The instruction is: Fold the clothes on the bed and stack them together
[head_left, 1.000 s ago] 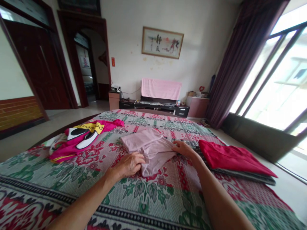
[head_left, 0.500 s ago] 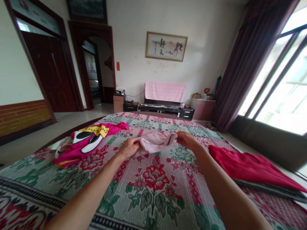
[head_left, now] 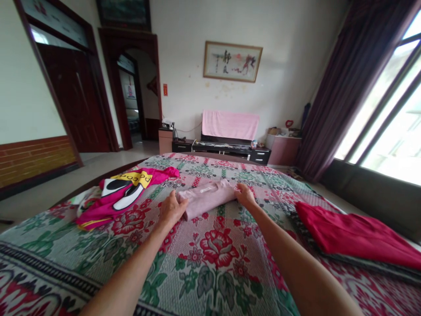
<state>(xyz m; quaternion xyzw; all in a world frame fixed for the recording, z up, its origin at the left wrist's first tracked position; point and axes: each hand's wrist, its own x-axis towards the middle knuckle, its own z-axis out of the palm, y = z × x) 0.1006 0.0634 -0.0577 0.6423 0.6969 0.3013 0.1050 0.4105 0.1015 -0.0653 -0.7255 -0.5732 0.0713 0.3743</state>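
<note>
A pale pink shirt, folded into a narrow bundle with a small white label at its collar, lies on the flowered bedspread. My left hand grips its left end between thumb and fingers. At the opposite end, my right hand pinches the right edge of the cloth. To the left of my left hand lies a crumpled bright pink garment with a yellow lettered patch and a cartoon print. Folded red clothing rests on a dark folded cloth at the right.
Beyond the bed stands a low black cabinet below a pink towel draped over a dark flat object. A dark purple curtain hangs beside the window on the right. Doorways open at the left.
The pink shirt has come down flat onto the bedspread, its collar label now showing. My left hand moved a little left and my hands are farther apart. The view shifted slightly.
</note>
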